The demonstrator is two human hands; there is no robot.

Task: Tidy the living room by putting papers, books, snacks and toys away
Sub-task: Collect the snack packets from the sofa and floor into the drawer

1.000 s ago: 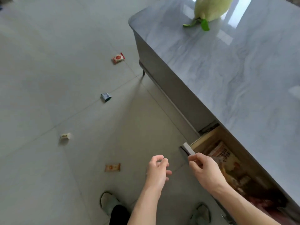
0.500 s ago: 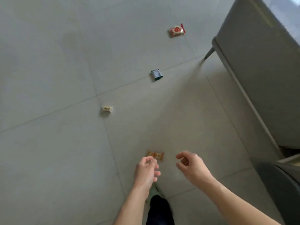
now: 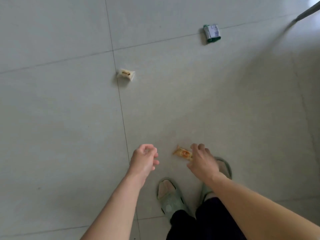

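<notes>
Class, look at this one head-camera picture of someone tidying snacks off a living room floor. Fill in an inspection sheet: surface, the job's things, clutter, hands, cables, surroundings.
Surface: pale tiled floor with dark grout lines.
Job's things: orange snack packet lies on the floor just ahead of the feet; white snack packet lies farther off on a grout line; green and white snack packet lies farthest, top right.
Clutter: nothing seen beyond the three packets.
Hands: right hand reaches over the orange packet's right end, fingers spread; whether it touches cannot be told. Left hand hangs loosely curled, holding nothing.
Cables: nothing seen.
Surroundings: green slippers and dark trouser legs below; a thin furniture leg at the top right corner.
</notes>
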